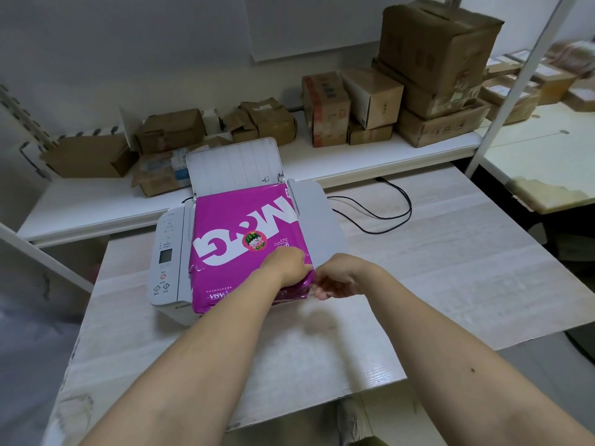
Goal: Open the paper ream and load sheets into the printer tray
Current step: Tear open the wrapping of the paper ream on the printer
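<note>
Magenta paper ream [238,226] with white lettering, white printer [167,252], brown boxes [438,53]

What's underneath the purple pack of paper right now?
The white printer; the paper pack lies on its lid. Its control panel shows at the left and the rear tray stands open behind. The lid under the pack is hidden.

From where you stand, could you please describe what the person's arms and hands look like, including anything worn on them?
Both forearms are bare, with no sleeves in view. The left hand and right hand show no gloves, watch, bracelet or rings that I can see. The fingers are mostly hidden, so rings cannot be ruled out. A small dark mark sits on the right forearm.
</note>
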Demonstrator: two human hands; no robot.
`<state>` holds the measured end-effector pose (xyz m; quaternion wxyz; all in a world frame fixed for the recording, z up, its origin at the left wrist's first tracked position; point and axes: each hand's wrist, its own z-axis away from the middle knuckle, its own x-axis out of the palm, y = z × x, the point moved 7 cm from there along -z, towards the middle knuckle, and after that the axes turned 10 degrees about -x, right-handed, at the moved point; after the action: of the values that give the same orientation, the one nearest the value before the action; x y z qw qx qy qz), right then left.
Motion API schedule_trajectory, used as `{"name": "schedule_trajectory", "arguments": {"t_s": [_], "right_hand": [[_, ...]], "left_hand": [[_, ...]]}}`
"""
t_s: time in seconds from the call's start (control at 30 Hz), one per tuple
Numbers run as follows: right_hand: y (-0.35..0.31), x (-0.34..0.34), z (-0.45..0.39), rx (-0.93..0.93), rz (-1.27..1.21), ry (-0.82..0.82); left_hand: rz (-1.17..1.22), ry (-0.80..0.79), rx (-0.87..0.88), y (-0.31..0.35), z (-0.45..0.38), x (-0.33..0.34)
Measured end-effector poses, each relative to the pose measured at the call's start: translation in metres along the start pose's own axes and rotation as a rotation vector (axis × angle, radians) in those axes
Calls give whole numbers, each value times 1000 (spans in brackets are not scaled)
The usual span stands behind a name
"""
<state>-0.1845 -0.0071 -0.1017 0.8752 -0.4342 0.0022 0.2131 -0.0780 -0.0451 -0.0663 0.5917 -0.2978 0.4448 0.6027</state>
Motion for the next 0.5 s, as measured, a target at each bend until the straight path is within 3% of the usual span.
{"name": "schedule_trajectory", "arguments": {"t_s": [0.2,0.37,0.5], "right_hand": [[4,4,0,-92,-76,106],[22,11,3,-9,-314,76],[25,10,5,-8,-242,59]], "left_hand": [[-10,-15,5,1,7,1],[-18,-19,21,-3,8,5],[-33,-14,19,-7,8,8]]}}
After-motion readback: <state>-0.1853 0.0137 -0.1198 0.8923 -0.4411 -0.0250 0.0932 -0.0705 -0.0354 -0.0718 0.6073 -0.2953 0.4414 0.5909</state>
